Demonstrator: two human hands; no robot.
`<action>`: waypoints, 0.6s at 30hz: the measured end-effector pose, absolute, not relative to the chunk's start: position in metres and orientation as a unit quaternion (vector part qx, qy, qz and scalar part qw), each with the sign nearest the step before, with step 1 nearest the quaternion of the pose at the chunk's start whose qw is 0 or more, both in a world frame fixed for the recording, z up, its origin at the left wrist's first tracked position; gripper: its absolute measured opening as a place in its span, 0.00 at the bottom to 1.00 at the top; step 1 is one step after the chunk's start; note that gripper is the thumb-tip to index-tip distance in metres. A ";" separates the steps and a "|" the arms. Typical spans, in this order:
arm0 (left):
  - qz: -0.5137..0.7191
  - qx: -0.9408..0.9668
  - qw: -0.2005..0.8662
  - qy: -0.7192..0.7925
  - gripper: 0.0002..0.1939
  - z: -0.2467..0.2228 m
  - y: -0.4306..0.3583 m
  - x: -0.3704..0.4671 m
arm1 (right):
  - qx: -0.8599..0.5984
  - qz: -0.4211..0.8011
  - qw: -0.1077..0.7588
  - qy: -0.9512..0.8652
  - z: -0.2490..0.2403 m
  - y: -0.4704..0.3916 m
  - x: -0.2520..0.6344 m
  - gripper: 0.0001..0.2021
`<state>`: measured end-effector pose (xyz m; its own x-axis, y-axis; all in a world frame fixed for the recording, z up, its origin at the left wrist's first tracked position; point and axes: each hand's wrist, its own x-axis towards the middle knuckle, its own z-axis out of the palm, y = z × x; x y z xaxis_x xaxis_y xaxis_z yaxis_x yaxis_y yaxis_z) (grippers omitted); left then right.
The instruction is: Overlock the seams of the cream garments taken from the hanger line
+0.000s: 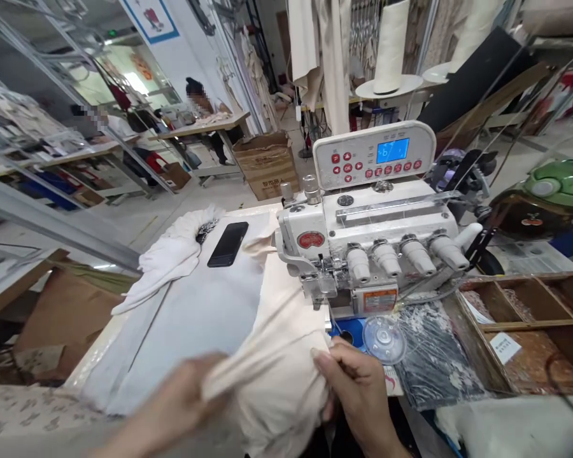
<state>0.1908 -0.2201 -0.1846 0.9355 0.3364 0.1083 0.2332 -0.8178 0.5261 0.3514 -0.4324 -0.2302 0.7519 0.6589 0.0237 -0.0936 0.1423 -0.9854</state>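
Observation:
A cream piece of fabric [281,366] runs from the needle area of a white overlock sewing machine [363,222] down over the table's front edge. My right hand [358,388] pinches the fabric's right edge between thumb and fingers, just below the presser foot. On the other side my left hand [186,394], smeared by motion, grips a fold of the same fabric. The folds hang between both hands. Beyond them the fabric lies flat to the left of the machine head.
A black phone [228,244] and a bunched white cloth [172,251] lie on the table at left. To the right stand a divided wooden tray [530,327] and a clear round plastic dish [384,339]. A cardboard box [266,165] and people at other tables are behind.

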 end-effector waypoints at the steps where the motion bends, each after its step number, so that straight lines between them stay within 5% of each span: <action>1: 0.149 0.961 0.196 0.126 0.11 -0.165 -0.210 0.189 | -0.591 0.280 0.723 -0.220 -0.228 -0.431 0.350 0.23; 6: 0.331 0.925 -0.157 0.103 0.23 -0.107 -0.177 0.238 | -0.636 0.194 0.711 -0.230 -0.224 -0.431 0.344 0.22; 9: 0.380 0.919 -0.105 0.024 0.30 -0.141 -0.206 0.270 | -0.673 0.035 0.673 -0.305 -0.225 -0.432 0.342 0.21; 12: 0.416 0.899 0.037 -0.132 0.24 -0.187 -0.247 0.284 | -0.670 -0.081 0.635 -0.375 -0.230 -0.429 0.341 0.16; 18: 0.457 0.870 0.097 -0.161 0.10 -0.206 -0.268 0.287 | -0.688 -0.074 0.664 -0.285 -0.244 -0.432 0.343 0.12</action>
<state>0.2872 -0.2681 -0.2056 0.5310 -0.1919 0.8253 -0.3693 -0.9291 0.0216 0.3432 -0.4322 -0.2444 0.8264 0.2941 0.4801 0.4902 0.0436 -0.8705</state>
